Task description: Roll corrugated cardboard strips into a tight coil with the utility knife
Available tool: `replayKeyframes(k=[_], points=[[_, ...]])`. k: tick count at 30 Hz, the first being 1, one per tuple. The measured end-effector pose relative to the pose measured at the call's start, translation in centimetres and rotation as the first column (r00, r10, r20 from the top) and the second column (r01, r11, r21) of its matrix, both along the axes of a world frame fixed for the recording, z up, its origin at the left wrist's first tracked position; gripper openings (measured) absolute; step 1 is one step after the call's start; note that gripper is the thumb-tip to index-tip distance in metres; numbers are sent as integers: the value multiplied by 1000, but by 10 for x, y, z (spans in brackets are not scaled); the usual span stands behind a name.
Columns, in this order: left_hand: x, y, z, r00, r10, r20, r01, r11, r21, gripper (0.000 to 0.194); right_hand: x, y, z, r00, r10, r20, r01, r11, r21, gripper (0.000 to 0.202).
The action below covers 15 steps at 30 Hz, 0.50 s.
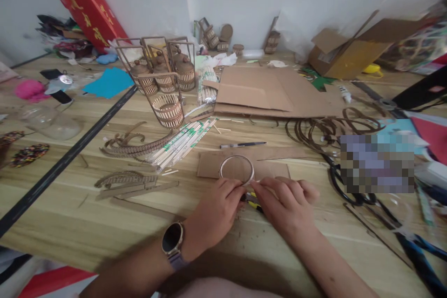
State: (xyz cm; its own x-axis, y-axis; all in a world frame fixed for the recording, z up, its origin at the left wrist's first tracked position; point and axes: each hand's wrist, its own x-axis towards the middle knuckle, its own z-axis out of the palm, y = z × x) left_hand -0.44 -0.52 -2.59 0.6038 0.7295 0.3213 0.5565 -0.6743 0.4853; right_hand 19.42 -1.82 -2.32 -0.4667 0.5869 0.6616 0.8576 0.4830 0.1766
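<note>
A thin, pale-edged ring (253, 167), like a loop of cardboard strip, stands tilted at the front middle of the table. My left hand (221, 202), with a watch on its wrist, pinches the ring's near edge between closed fingers. At the ring's lower right, my right hand (288, 202) is closed in a pinch; a small pale bit shows at its fingertips, too little to name. Beneath the hands lies a yellow-and-black tool (252, 200), mostly covered. Behind the ring are a flat cardboard piece (207, 167) and a black pen (242, 145).
Ribbed cardboard strips (139, 149) and packaged sticks (185, 142) lie left. Small slatted baskets with handles (168, 111) stand behind them. Cardboard sheets (254, 88) are at the back, an open box (349, 56) back right. Coiled strips (307, 132) and black-handled scissors (337, 184) lie right.
</note>
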Motion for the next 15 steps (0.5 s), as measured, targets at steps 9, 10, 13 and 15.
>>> replayKeyframes(k=[9, 10, 13, 15], points=[[1, -1, 5, 1000, -9, -26, 11, 998, 56, 19, -8, 3, 9, 997, -74, -25, 74, 997, -12, 11], [2, -2, 5, 1000, -12, -28, 13, 998, 58, 19, -8, 3, 9, 996, -80, -46, 79, 996, -30, 11], [3, -3, 7, 1000, -17, -23, 19, 997, 72, 18, -7, 6, 6, 971, -93, -222, 56, 985, -165, 14], [5, -3, 9, 1000, -20, -12, 21, 996, 82, 16, -7, 7, 4, 922, -118, -370, 17, 964, -264, 15]])
